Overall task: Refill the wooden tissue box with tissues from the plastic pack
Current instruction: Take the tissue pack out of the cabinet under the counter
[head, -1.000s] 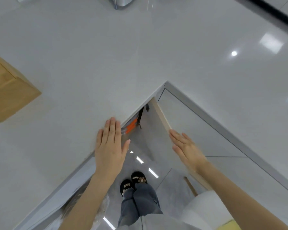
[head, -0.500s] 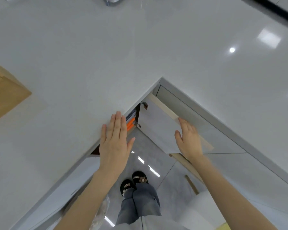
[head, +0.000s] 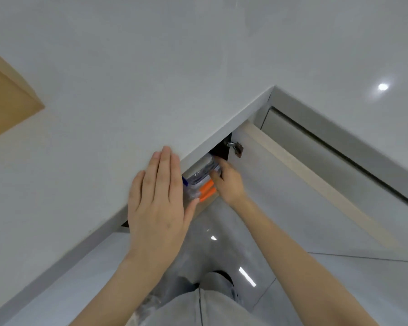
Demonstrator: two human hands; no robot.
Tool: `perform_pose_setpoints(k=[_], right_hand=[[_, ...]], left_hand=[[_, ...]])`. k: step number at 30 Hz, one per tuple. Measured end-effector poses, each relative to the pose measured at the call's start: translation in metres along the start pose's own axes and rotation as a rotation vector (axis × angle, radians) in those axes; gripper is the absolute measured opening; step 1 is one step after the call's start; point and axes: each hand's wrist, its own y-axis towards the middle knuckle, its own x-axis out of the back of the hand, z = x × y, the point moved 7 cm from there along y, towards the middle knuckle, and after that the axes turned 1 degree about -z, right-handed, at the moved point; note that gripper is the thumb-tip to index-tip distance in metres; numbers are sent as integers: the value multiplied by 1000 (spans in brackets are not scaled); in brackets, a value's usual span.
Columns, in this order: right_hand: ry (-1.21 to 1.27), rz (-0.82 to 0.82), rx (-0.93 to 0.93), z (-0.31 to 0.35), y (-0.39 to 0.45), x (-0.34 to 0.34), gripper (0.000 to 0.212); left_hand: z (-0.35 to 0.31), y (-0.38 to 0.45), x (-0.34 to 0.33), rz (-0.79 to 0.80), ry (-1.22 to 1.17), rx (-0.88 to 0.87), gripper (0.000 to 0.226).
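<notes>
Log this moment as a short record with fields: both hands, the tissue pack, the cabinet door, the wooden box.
left hand: flat on the white countertop at its edge
right hand: reaching into the cabinet, fingers on the plastic pack
plastic pack: inside the cabinet under the counter, clear wrap with orange print
cabinet door: swung open
wooden tissue box: on the countertop, far left, partly out of frame

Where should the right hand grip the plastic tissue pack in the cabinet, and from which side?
Probably the pack's near right end, from the open-door side. It lies flat under the countertop with only its front edge showing. The right hand is already at that end; the left hand lies flat on the countertop.
</notes>
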Motion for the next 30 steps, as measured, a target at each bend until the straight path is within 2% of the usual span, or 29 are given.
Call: perform_pose_setpoints(k=[5, 11, 15, 18, 21, 24, 26, 28, 30], right_hand=[[-166, 85, -31, -34, 53, -55, 47], [-225, -120, -59, -55, 91, -75, 46], [-332, -184, -104, -62, 104, -79, 56], [-357, -154, -206, -69, 108, -80, 64], [-383, -82, -242, -71, 111, -81, 58], [-168, 50, -363, -74, 105, -79, 47], [27, 134, -472, -73, 91, -72, 54], [95, 214, -544, -68, 70, -61, 54], [152, 248, -576, -61, 50, -44, 44]], left_hand=[[-4, -3, -8, -157, 187, -39, 72], [-3, -6, -15, -343, 200, -36, 74], [-3, -7, -19, -373, 215, -11, 79], [-3, -7, -21, -361, 222, -17, 79], [-2, -6, -22, -339, 208, -5, 77], [-2, -7, -20, -259, 159, 18, 78], [-1, -7, -19, -174, 123, 13, 82], [0, -7, -17, -79, 112, -4, 89], [2, -5, -14, 20, 62, -3, 94]])
